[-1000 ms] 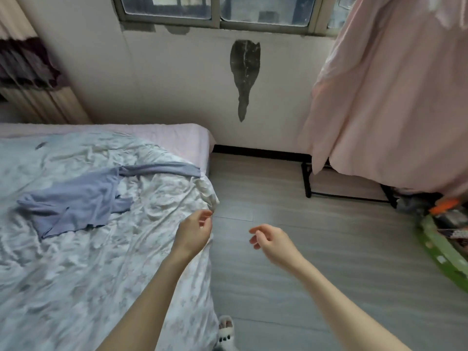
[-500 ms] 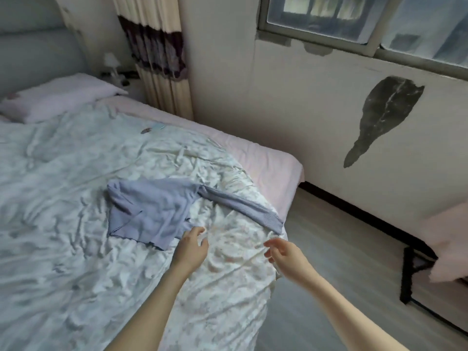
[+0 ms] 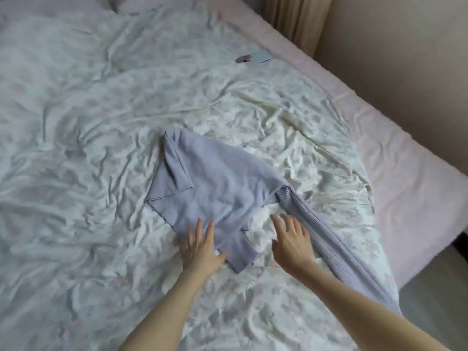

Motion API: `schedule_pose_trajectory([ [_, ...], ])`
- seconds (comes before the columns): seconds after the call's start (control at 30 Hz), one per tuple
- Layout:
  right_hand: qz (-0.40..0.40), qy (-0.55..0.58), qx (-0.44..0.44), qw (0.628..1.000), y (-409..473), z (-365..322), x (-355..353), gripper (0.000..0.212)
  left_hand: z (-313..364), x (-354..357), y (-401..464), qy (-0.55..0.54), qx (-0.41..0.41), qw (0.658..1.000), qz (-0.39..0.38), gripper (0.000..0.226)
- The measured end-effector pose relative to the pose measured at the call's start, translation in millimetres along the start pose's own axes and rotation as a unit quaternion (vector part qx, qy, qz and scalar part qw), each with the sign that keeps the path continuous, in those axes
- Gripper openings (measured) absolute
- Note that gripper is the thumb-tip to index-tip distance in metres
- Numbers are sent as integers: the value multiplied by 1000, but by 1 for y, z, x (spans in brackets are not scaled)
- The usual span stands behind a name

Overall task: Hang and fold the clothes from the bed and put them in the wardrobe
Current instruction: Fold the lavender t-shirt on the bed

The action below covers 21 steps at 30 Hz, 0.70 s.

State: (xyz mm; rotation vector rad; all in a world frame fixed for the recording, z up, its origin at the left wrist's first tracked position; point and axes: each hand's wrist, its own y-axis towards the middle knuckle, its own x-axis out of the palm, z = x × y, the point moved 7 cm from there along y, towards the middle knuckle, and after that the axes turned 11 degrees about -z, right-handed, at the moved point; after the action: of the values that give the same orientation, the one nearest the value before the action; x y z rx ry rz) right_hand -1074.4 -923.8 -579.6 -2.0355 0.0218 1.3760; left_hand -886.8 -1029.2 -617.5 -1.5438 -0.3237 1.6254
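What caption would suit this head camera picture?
Two open hands, left hand and right hand, reach for a lilac top on the bed.

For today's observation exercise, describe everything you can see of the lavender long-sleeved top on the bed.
The lavender long-sleeved top looks like soft ribbed knit. It lies crumpled and partly folded on the floral quilt, one long sleeve trailing toward the bed's near right edge. The open left hand rests with its fingers on the near hem; the open right hand hovers beside the sleeve, contact unclear.
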Motion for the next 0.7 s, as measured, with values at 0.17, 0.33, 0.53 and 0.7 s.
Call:
schedule_pose_trajectory([
  [0.17, -7, -71, 10, 997, 116, 32, -7, 88, 5, 7, 59, 120, 18, 989, 81, 94],
  [0.33, 3, 146, 19, 989, 139, 42, -15, 51, -13, -25, 61, -64, 82, 982, 160, 37],
  [0.53, 64, 128, -52, 988, 82, 11, -64, 35, -32, -98, 10, -375, 45, 901, 215, 27],
  [0.7, -13, 111, -85, 990, -4, -8, -107, 38, -20, -142, -85, -450, 111, 878, 119, 14],
])
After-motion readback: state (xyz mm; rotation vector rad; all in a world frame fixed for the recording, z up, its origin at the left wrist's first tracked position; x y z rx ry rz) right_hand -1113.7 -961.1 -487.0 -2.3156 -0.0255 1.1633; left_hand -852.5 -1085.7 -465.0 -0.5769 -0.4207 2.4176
